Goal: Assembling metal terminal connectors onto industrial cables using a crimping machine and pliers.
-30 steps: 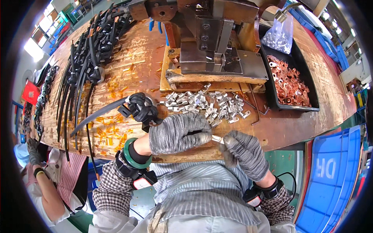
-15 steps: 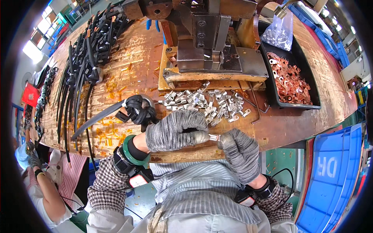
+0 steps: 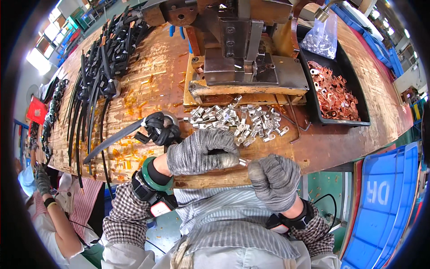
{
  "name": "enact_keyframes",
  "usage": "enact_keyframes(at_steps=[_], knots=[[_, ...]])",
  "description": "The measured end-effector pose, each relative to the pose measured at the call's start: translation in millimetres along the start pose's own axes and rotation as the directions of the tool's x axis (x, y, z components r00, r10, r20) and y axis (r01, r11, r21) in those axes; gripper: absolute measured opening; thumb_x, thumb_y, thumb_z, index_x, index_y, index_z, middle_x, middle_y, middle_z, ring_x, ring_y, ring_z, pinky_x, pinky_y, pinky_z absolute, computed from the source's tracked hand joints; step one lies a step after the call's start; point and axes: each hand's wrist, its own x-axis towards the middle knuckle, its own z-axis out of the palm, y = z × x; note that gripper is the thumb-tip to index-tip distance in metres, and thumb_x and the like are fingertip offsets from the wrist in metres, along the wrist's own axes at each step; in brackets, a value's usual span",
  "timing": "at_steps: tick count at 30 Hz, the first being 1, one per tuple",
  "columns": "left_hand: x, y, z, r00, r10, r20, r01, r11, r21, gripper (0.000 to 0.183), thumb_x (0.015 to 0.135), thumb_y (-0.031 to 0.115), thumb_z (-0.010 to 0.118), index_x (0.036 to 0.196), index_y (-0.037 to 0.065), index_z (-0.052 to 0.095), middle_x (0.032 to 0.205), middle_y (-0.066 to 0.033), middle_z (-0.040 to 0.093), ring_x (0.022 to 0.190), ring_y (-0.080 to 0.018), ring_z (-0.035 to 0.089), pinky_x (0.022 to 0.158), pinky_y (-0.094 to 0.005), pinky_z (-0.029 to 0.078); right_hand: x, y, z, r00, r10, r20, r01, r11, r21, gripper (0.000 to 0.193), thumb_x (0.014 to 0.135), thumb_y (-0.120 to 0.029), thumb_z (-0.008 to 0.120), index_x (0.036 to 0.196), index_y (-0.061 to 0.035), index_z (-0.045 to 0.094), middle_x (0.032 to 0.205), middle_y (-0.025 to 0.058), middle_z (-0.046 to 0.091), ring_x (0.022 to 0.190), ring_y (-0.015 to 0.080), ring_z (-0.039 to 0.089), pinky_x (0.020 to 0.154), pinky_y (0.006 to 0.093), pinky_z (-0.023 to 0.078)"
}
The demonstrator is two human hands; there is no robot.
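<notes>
My left hand (image 3: 204, 153), in a grey knitted glove, pinches a small silver cable lug (image 3: 243, 162) between thumb and fingers above the table's front edge. Just to the right of the lug, my right hand (image 3: 275, 183), gloved alike, is closed with its fingers curled; what they hold, if anything, is hidden. Beyond both hands lies a loose pile of silver cable lugs (image 3: 244, 123). Left of my left hand sits a knotted black cable (image 3: 157, 127) with one thick end stretching out to the left.
A dark metal press (image 3: 242, 69) stands behind the pile, a bent hex key (image 3: 293, 119) beside it. On the right, a black tray (image 3: 329, 119) holds copper lugs and a clear bag (image 3: 321, 38). Black cables (image 3: 96, 76) lie left. Blue crates (image 3: 380, 197) stand right; a co-worker's arm (image 3: 62, 224) shows lower left.
My right hand has drawn slightly away from the silver lug and turned, its fingers curling in more. My left hand stays nearly in place with the lug. The co-worker's arm has shifted.
</notes>
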Motion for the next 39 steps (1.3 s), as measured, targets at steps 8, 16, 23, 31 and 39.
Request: enact_keyframes(at_steps=[8,16,23,31,39], knots=[[2.3,0.1,4.8,0.998,-0.043,-0.054,0.045,0.999,0.025,0.018,0.082,0.018,0.056,0.092,0.003,0.059,0.084,-0.0108,0.057,0.080,-0.0261,0.055,0.070,-0.0330,0.043,-0.7,1.7,1.3,0.796,0.545,0.262,-0.593,0.617,0.518,0.016,0.083,-0.018,0.055,0.080,-0.0028,0.059,0.065,0.0077,0.056,0.056,0.0235,0.052,0.054,0.0299,0.042],[2.7,4.5,4.1,0.997,-0.015,-0.072,0.018,0.999,0.042,0.020,0.082,0.018,0.055,0.095,0.003,0.059,0.084,-0.0109,0.058,0.078,-0.0265,0.055,0.070,-0.0337,0.043,-0.6,4.2,0.6,0.898,0.411,0.156,-0.439,0.832,0.340,0.013,0.081,-0.015,0.056,0.078,-0.0027,0.060,0.064,0.0100,0.056,0.055,0.0246,0.054,0.052,0.0340,0.043],[-0.9,6.4,2.0,0.999,0.000,-0.042,0.002,0.999,0.050,0.019,0.082,0.018,0.054,0.094,0.003,0.059,0.083,-0.0103,0.057,0.078,-0.0260,0.055,0.070,-0.0334,0.043,0.8,-4.3,-4.1,0.951,0.288,0.113,-0.309,0.907,0.286,0.014,0.082,-0.014,0.056,0.078,-0.0013,0.059,0.061,0.0120,0.054,0.052,0.0260,0.054,0.051,0.0313,0.042],[2.0,-1.0,9.1,0.991,0.049,-0.121,-0.033,0.990,0.136,0.021,0.081,0.020,0.057,0.096,0.005,0.059,0.083,-0.0105,0.057,0.078,-0.0254,0.055,0.069,-0.0344,0.043,7.7,7.9,-3.2,0.885,0.421,0.198,-0.464,0.770,0.437,0.015,0.083,-0.015,0.054,0.078,-0.0015,0.058,0.057,0.0106,0.051,0.049,0.0199,0.050,0.048,0.0287,0.040],[0.2,-1.9,19.3,0.983,0.133,-0.128,-0.051,0.861,0.506,0.025,0.081,0.025,0.051,0.101,0.011,0.057,0.094,-0.0075,0.057,0.085,-0.0259,0.054,0.071,-0.0364,0.045,7.4,8.1,-2.0,0.890,0.416,0.188,-0.454,0.771,0.447,0.019,0.083,-0.020,0.054,0.079,-0.0021,0.058,0.057,0.0099,0.054,0.049,0.0198,0.052,0.049,0.0293,0.040]])
